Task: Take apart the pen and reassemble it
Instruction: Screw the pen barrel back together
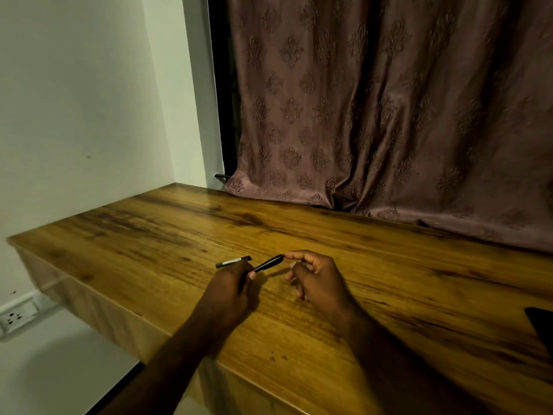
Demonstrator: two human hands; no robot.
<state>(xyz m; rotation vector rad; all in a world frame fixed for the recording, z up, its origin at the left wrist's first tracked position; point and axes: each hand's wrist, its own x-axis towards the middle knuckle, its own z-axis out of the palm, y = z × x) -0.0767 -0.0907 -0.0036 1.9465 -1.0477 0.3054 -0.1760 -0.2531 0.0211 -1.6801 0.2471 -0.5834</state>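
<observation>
A dark pen part [268,262] is held slanted just above the wooden table [155,235]. My left hand [232,287] grips its lower end between thumb and fingers. My right hand [314,275] pinches its upper tip with thumb and forefinger, the other fingers curled loosely. A second pen piece [233,261], dark with a pale label, lies flat on the table just beyond my left hand, touching neither hand.
A patterned mauve curtain [389,115] hangs along the table's far edge. A white wall [74,100] stands to the left, with a power socket [13,317] low down. A dark object [543,324] pokes in at the right edge of the table.
</observation>
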